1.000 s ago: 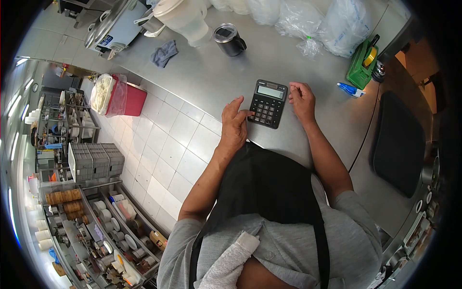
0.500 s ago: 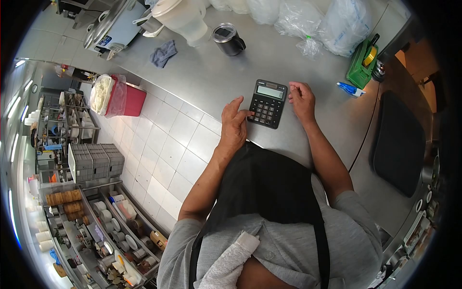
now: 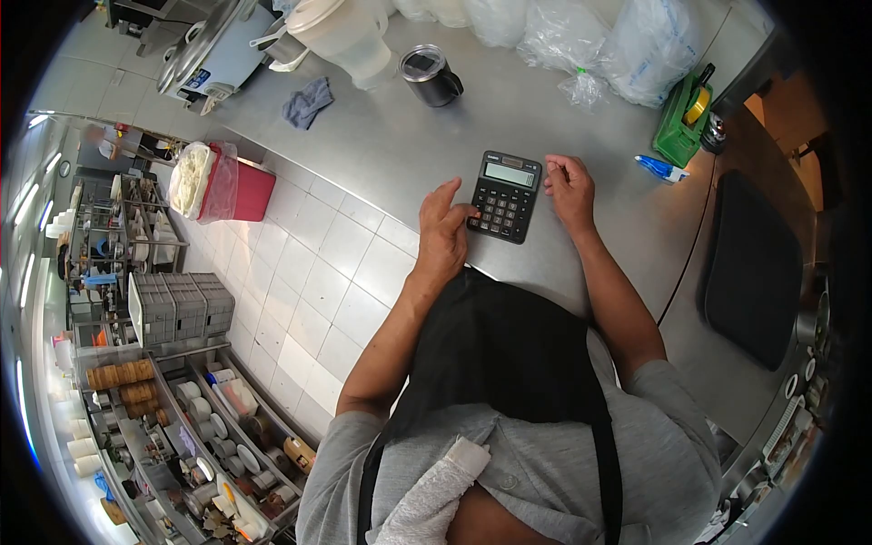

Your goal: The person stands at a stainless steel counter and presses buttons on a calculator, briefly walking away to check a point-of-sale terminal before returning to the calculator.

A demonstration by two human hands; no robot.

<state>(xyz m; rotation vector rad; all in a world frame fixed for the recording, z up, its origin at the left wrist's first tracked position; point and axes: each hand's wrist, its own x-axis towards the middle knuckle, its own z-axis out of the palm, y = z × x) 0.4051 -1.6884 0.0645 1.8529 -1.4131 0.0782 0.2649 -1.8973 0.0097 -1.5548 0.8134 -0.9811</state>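
Observation:
A black calculator (image 3: 509,193) with a grey display lies slightly tilted on the steel table. My left hand (image 3: 442,232) is at its lower left side, fingers spread, with one digit reaching onto the lower left keys. Just off the calculator's right edge, my right hand (image 3: 572,193) rests with its fingers curled in, and nothing shows in it.
Beyond the calculator on the steel table (image 3: 381,136) stand a black mug (image 3: 431,76), a blue-grey cloth (image 3: 308,103), plastic bags (image 3: 649,54), a green tape dispenser (image 3: 679,113) and a blue-and-white correction pen (image 3: 661,169). A red bin (image 3: 254,191) stands on the floor leftward.
Both hands and the calculator stay almost where they were. Far off at the upper left, a blurred person's figure beside the shelves has shifted.

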